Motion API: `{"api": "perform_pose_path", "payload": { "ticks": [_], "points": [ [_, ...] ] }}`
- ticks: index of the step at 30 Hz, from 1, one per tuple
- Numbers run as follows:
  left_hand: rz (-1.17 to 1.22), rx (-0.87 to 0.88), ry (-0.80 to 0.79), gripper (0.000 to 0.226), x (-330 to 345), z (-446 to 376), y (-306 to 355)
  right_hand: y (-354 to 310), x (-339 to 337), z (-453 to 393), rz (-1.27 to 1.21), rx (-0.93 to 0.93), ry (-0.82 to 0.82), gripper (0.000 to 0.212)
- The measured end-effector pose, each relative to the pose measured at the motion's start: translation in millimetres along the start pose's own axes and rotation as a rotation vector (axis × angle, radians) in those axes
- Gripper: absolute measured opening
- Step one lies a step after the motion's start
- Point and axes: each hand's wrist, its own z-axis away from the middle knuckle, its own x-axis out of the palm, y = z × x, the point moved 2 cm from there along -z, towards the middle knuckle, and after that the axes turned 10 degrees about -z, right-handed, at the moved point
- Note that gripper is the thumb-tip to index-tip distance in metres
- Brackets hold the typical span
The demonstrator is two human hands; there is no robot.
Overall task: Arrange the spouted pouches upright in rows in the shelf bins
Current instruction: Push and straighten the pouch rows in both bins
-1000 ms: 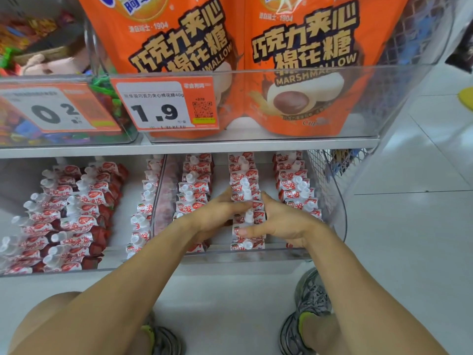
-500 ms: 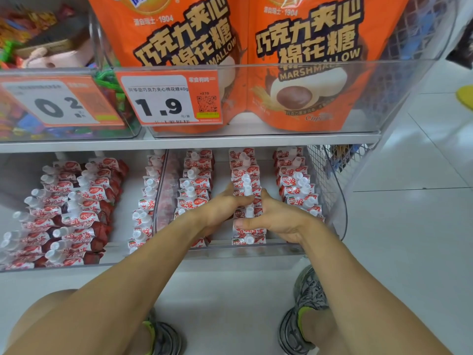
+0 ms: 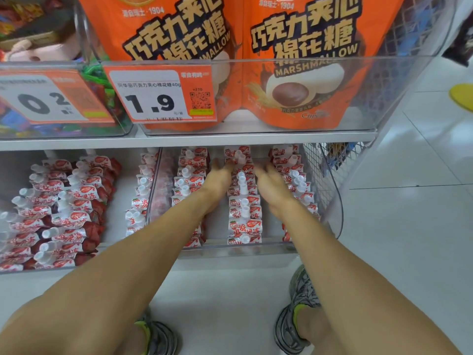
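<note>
Red-and-white spouted pouches with white caps stand in three rows in the clear right bin on the lower shelf. My left hand and my right hand reach deep into this bin. They lie on either side of the middle row of pouches, fingers stretched toward the back and blurred, holding nothing. The left row is beside my left wrist. The right row is partly hidden by my right forearm. In the left bin, more pouches lean tilted in loose rows.
The upper shelf edge hangs low over the bins, with orange marshmallow bags and a price tag above. A wire mesh panel closes the right side. My shoes rest on white tiled floor.
Both hands have slid from the front of the middle row toward the back of the bin and spread slightly apart. The view has moved closer to the shelf.
</note>
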Motion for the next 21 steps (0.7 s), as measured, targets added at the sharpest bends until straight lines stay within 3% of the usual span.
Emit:
{"api": "perform_pose_path", "payload": {
  "ticks": [11,21],
  "points": [
    [0.148,0.097,0.057,0.045,26,-23,-1,16,18,-40,0.083,-0.039,-0.002,0.057],
    [0.104,0.105,0.062,0.055,28,-25,-2,16,17,-51,0.050,-0.090,0.014,0.053]
  ]
}}
